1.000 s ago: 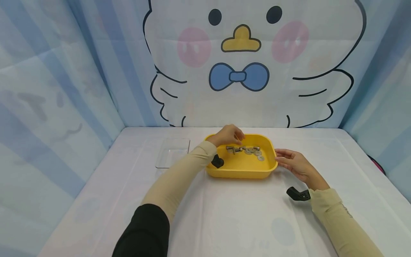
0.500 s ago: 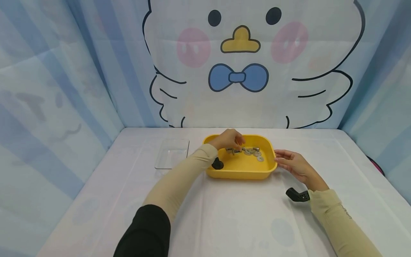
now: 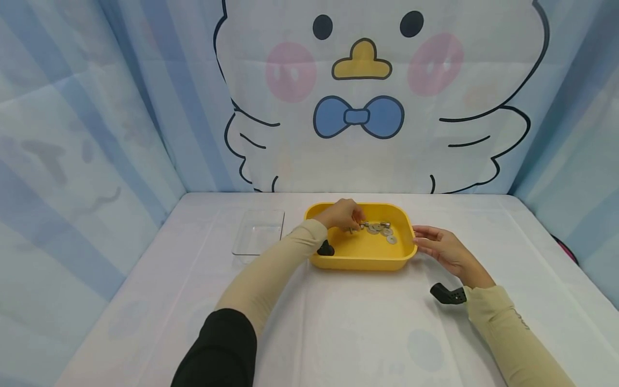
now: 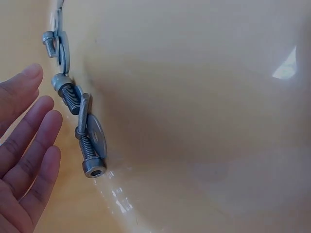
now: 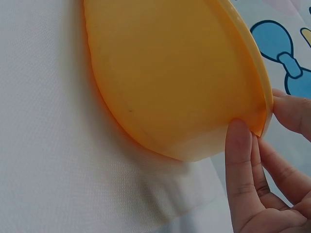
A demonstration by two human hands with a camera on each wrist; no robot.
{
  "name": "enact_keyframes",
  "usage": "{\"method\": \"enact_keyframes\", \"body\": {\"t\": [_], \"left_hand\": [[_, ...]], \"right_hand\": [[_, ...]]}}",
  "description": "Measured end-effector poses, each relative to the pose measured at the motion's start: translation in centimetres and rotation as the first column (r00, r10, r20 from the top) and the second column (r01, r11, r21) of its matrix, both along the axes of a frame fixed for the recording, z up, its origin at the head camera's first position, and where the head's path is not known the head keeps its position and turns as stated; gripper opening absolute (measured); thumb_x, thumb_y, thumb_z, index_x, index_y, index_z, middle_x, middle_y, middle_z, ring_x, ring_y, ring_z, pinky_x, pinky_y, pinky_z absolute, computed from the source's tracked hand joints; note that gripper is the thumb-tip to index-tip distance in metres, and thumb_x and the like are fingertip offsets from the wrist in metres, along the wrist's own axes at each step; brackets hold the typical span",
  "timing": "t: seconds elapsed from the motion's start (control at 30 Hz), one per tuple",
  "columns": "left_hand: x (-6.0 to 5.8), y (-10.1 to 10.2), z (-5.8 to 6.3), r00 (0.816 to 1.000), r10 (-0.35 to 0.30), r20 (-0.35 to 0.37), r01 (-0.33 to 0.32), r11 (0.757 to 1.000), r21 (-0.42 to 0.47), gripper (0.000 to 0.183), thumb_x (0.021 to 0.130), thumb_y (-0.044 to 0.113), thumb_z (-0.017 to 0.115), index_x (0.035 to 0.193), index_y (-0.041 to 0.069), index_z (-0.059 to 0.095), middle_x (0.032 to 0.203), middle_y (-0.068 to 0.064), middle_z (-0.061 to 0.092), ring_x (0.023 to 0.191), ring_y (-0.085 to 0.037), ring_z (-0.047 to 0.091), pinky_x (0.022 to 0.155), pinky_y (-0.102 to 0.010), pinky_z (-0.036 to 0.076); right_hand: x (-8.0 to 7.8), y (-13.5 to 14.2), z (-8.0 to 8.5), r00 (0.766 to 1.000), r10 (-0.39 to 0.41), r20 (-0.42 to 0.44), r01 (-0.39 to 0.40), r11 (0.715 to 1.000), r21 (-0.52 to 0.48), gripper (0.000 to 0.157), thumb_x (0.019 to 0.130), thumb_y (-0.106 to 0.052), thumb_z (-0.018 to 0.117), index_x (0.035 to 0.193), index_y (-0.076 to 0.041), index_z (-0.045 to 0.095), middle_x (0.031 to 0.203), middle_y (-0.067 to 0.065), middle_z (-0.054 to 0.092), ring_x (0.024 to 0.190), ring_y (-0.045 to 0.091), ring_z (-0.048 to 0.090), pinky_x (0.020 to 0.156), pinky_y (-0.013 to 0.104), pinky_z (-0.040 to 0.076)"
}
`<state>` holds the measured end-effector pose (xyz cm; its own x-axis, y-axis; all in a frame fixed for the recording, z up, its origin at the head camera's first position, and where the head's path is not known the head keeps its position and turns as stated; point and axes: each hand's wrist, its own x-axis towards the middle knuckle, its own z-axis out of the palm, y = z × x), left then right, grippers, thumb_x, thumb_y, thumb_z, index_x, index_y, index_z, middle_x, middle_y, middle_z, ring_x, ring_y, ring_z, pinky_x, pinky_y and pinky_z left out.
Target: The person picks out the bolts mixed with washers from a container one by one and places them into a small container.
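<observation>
My left hand (image 3: 342, 214) is inside the yellow tray (image 3: 367, 263), at its far left part. In the left wrist view its relaxed fingers (image 4: 46, 127) are spread beside a row of metal parts, apart from them. Among these are a thick socket-head bolt (image 4: 92, 162), a thin screw (image 4: 84, 109), another bolt (image 4: 68, 92) and washers (image 4: 98, 136). In the head view the hand hides part of the pile. My right hand (image 3: 442, 248) holds the tray's right edge, thumb at the rim and fingers against the outer wall in the right wrist view.
A clear, shallow plastic box (image 3: 251, 231) lies left of the tray, partly behind the left forearm. A white cloth (image 3: 358, 322) covers the table. Printed fabric (image 3: 358, 161) stands behind it, with blue curtains at both sides.
My left hand has come down lower into the tray, closer to the bolts, covering more of them. The right hand stays at the tray's edge.
</observation>
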<state>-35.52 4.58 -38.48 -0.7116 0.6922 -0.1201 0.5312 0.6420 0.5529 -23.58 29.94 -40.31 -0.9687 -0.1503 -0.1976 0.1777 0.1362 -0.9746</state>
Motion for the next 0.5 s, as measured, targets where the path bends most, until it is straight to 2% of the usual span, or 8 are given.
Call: {"method": "enact_keyframes", "body": {"t": [0.5], "left_hand": [[-0.02, 0.2, -0.87, 0.999, -0.017, -0.041, 0.016, 1.0, -0.026, 0.019, 0.083, 0.007, 0.07, 0.101, 0.004, 0.07, 0.099, -0.009, 0.071, 0.086, -0.016, 0.065, 0.067, -0.015, 0.052]], "right_hand": [[0.07, 0.12, 0.07, 1.0, 0.008, 0.001, -0.008, 0.998, -0.06, 0.068, 0.091, -0.013, 0.062, 0.142, 0.011, 0.025, 0.098, -0.014, 0.06, 0.087, -0.002, 0.061, 0.079, 0.015, 0.053]]}}
